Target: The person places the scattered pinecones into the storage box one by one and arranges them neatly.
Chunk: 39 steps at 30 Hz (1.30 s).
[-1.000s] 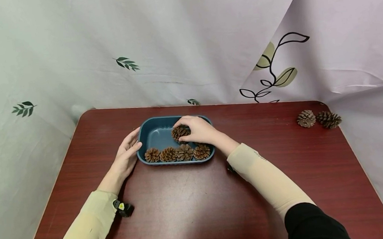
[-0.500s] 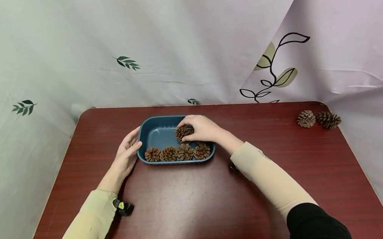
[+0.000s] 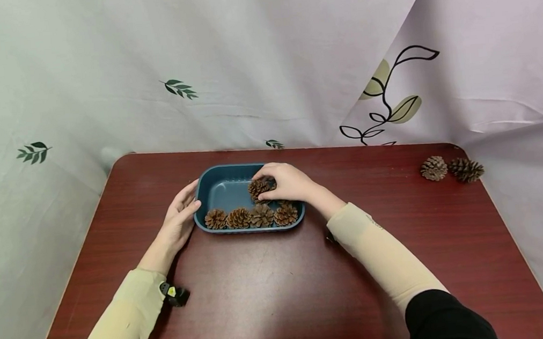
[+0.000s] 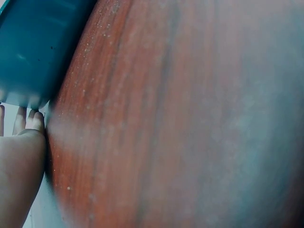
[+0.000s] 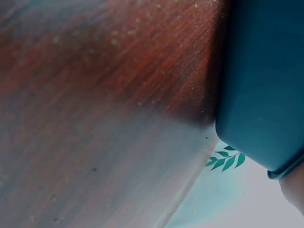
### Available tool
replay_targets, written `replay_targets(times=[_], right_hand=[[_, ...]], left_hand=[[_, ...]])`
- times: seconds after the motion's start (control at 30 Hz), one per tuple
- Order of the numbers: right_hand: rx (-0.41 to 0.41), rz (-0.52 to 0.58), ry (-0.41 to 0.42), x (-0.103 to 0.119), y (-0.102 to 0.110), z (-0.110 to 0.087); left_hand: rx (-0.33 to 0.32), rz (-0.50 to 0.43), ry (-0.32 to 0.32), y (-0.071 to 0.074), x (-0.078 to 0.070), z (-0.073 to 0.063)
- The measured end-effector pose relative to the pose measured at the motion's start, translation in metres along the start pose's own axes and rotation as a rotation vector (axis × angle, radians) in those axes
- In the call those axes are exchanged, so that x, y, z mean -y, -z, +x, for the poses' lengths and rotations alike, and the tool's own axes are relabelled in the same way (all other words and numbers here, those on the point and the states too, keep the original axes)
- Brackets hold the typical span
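1. Right grip [image 3: 289, 183] reaching over the far right part of a dark teal tray [image 3: 220, 191], fingers curled round a pine cone [image 3: 259, 188] held just above the tray floor, behind the row.
2. Left grip [image 3: 178, 216] released, fingers straight, laid flat against the tray's left end wall with the thumb at the rim; in the left wrist view fingertips [image 4: 34, 119] showing just under the tray's teal wall [image 4: 33, 47].
3. Four pine cones [image 3: 251, 217] lined up side by side along the tray's near wall, touching one another.
4. Tray standing on the red-brown bench [image 3: 282, 287], toward the far edge and a little left of the middle.
5. Two loose pine cones [image 3: 451, 168] lying side by side at the far right corner of the bench, well apart from the tray.
6. Right wrist view: only the tray's outer wall [image 5: 261, 95], blurred bench grain and a leaf print [image 5: 225, 159] on the backdrop cloth.
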State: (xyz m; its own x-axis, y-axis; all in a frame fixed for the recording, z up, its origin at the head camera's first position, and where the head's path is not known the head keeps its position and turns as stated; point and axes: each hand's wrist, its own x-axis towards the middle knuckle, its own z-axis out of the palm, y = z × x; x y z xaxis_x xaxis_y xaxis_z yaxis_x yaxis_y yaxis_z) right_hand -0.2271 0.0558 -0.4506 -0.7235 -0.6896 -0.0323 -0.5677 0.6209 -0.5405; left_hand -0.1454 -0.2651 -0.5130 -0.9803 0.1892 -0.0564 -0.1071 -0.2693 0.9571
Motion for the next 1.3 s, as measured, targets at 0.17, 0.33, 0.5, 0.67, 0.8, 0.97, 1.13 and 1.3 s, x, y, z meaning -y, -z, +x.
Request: replay_targets(times=[0.17,0.33,0.5,0.67,0.8,0.97,1.13,1.3], right_hand=[[-0.009,-0.007,0.001,0.000,0.000,0.000],[-0.009,-0.002,0.001,0.000,0.000,0.000],[-0.013,0.011,0.000,-0.001,-0.001,0.000],[-0.012,0.038,-0.010,-0.003,-0.001,0.000],[-0.025,0.084,-0.007,-0.003,0.001,0.000],[-0.072,0.147,0.024,-0.003,0.004,-0.004],[-0.145,0.179,0.042,-0.001,0.010,-0.009],[-0.229,0.231,0.064,0.001,0.018,-0.017]], left_hand=[[0.001,-0.001,0.001,0.000,-0.001,0.000],[0.002,-0.001,-0.002,-0.001,-0.001,0.000],[0.007,0.003,-0.011,0.001,0.001,0.000],[0.009,0.001,-0.013,0.001,0.001,0.000],[0.009,0.007,-0.009,0.000,0.000,0.000],[0.007,0.021,0.002,0.000,0.002,0.000],[0.005,0.024,0.005,0.001,0.003,0.001],[0.008,0.014,-0.008,0.001,0.002,0.001]])
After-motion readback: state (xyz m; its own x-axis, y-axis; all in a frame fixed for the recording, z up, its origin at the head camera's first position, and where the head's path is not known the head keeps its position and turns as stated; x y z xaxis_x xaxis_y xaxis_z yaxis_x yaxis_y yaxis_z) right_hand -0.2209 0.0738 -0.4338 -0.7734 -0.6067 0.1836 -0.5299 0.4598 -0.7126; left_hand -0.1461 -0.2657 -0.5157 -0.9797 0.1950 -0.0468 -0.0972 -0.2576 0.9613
